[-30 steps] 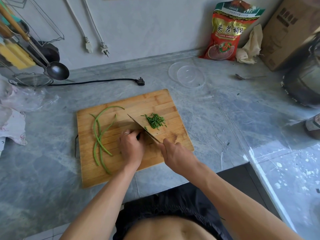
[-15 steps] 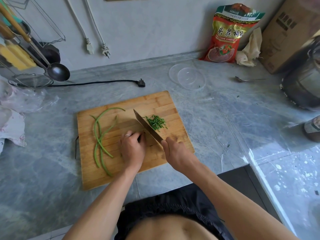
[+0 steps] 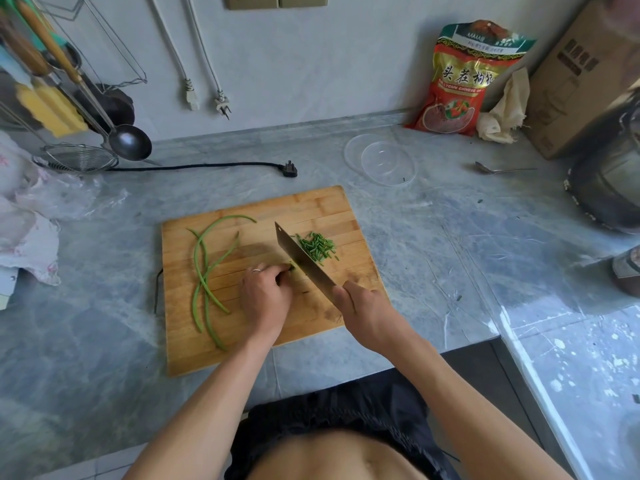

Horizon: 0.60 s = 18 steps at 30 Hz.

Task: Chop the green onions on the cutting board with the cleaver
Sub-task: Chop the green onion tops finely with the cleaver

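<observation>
Clear bowl (image 3: 384, 160) behind board (image 3: 207, 355); plug (image 3: 290, 169) nearby.

Grey marbled countertop (image 3: 450, 244) across mid-frame; pale plaster wall (image 3: 311, 64) above. Beige switch plate (image 3: 277, 1) at top edge, two white plugs (image 3: 207, 102) dangling below. Utensil rack (image 3: 52, 81) upper left, black cord (image 3: 207, 166) beneath. Red bag (image 3: 460, 77) and cardboard box (image 3: 571, 81) upper right. Daylight glare lower right.
</observation>
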{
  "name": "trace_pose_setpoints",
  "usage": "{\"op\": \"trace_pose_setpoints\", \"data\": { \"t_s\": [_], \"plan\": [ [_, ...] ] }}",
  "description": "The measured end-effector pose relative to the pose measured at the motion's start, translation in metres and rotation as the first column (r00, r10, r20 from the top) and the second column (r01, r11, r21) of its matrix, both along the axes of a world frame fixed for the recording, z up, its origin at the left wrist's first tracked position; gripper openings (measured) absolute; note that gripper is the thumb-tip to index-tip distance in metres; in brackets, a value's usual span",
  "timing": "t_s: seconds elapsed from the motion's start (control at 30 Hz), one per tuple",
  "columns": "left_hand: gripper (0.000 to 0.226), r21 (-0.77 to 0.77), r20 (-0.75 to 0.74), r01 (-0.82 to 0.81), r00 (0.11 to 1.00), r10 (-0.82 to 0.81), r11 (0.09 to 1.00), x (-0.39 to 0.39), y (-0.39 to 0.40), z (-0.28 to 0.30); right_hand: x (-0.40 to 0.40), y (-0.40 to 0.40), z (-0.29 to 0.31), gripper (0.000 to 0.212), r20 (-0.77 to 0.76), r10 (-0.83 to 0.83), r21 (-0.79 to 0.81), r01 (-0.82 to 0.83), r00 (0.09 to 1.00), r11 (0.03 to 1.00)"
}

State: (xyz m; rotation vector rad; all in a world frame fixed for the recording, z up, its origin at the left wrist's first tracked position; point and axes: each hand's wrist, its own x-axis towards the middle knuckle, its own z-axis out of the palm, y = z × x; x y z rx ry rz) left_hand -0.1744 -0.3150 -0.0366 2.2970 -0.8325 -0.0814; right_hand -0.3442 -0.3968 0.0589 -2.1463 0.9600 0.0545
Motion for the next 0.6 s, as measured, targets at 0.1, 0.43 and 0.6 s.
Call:
{"op": "trace_pose_setpoints", "data": {
  "t_s": [0.1, 0.43, 0.6],
  "plan": [
    [0.009, 0.009, -0.037, -0.012, 0.999, 0.012, 1.000, 0.001, 0.000, 0.001, -0.002, 0.000, -0.001, 0.039, -0.009, -0.008, 0.011, 0.008, 1.000, 1.000],
    [0.010, 0.065, 0.037, -0.064, 0.997, 0.062, 0.996, -0.004, 0.000, 0.000, -0.013, -0.003, 0.001, 0.039, -0.024, 0.063, -0.033, -0.063, 0.998, 0.997],
    [0.010, 0.049, 0.012, -0.119, 0.993, 0.119, 0.992, -0.008, -0.008, 0.000, -0.010, -0.001, -0.002, 0.039, -0.053, 0.068, -0.092, -0.073, 0.996, 0.993]
  ]
}}
